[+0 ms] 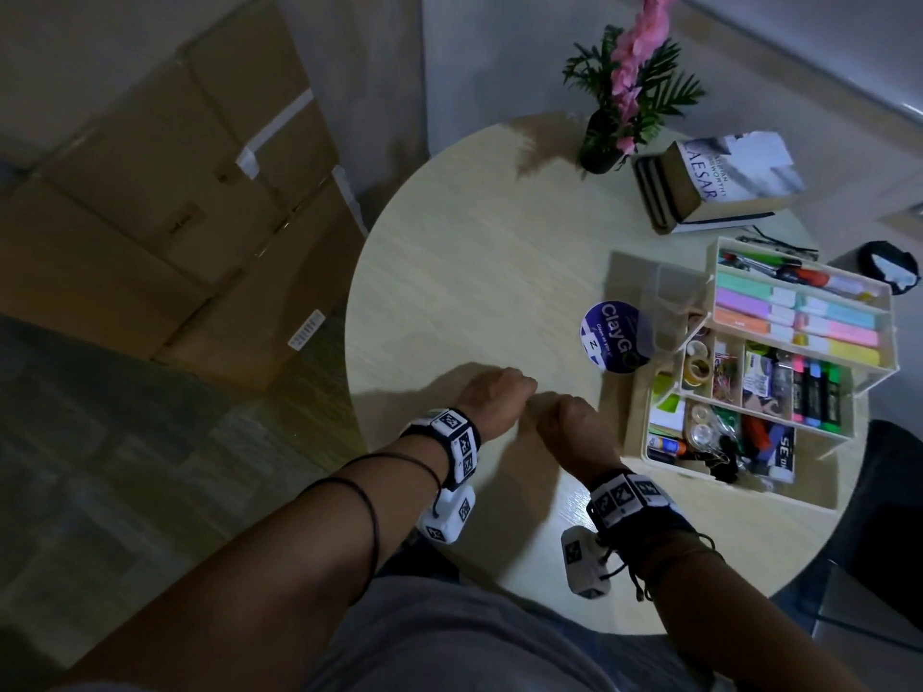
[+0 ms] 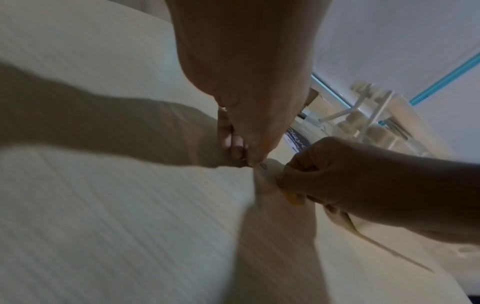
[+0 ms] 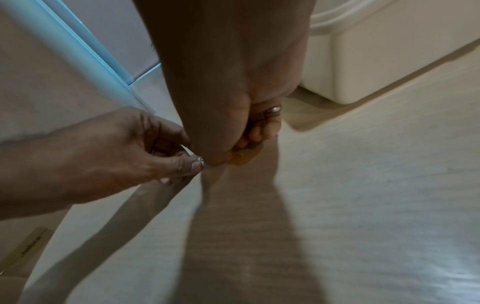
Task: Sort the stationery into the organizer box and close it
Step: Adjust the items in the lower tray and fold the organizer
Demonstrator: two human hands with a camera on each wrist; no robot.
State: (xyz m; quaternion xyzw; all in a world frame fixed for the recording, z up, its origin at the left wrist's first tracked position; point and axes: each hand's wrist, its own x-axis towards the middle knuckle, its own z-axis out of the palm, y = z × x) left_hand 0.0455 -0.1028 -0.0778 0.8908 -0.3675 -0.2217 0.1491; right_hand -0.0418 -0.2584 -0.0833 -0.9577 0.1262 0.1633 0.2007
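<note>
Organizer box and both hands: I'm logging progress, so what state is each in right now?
organizer box: open, top tray swung back, compartments filled.
left hand: fingertips pinching a tiny metal item above the table.
right hand: fingers curled round a small yellowish item.
ClayGo tub: lid on, outside the box.

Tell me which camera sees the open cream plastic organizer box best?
The head view: the open cream plastic organizer box shows whole, compartments full. The left wrist view catches only its hinged tray arms; the right wrist view only a plain outer corner.
</note>
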